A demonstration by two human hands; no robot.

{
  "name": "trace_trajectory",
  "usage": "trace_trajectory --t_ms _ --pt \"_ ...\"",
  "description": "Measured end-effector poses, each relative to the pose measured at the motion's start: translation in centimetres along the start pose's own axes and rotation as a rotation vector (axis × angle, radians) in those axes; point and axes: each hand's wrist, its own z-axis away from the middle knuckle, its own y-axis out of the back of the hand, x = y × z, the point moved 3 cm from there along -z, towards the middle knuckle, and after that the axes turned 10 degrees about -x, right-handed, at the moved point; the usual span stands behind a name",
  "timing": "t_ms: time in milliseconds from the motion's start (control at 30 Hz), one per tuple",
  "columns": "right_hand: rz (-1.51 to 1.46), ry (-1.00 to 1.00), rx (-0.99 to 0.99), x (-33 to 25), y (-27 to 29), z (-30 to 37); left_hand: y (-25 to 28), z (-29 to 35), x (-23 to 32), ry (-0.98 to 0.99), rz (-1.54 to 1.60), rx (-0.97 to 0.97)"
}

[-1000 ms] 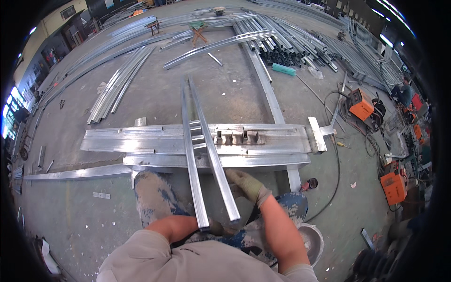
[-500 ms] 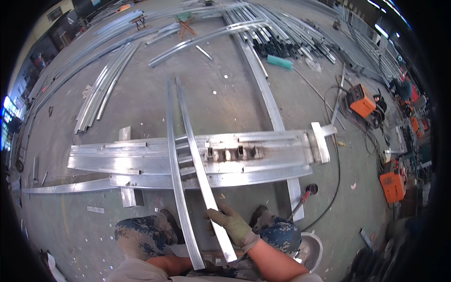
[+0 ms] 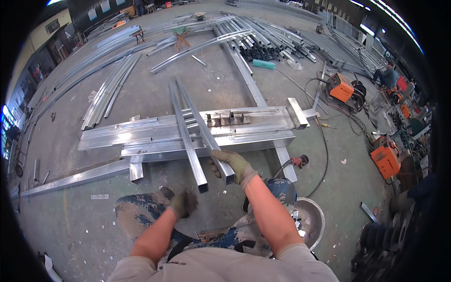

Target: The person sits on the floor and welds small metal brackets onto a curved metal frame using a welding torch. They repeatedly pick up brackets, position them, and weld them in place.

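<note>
My gloved right hand is wrapped round the near end of a long square metal tube. A second such tube lies just left of it, and the two draw together at their far ends. Both rest across a bench of flat metal beams, with short crosspieces between them. My gloved left hand is apart from the tubes, low over my left knee; its fingers are smeared by motion.
Right of the bench lies a red-headed power tool with a cable. Two orange machines stand farther right. A metal basin of small pieces sits by my right leg. Behind are stacked tubes and a small green-topped stool.
The pair of tubes has slid away from me, their near ends now closer to the bench. My left hand has come off the left tube and moved left. My right hand keeps its grip.
</note>
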Motion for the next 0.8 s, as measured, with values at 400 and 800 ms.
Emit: trace_trajectory --t_ms 400,800 --pt "0.047 0.049 -0.028 4.0 -2.9 1.9 -9.1 7.3 -15.1 -0.409 -2.33 -0.422" --pt "1.003 -0.131 0.038 18.0 4.3 0.1 1.5 4.4 -5.7 -0.887 -2.606 -0.414"
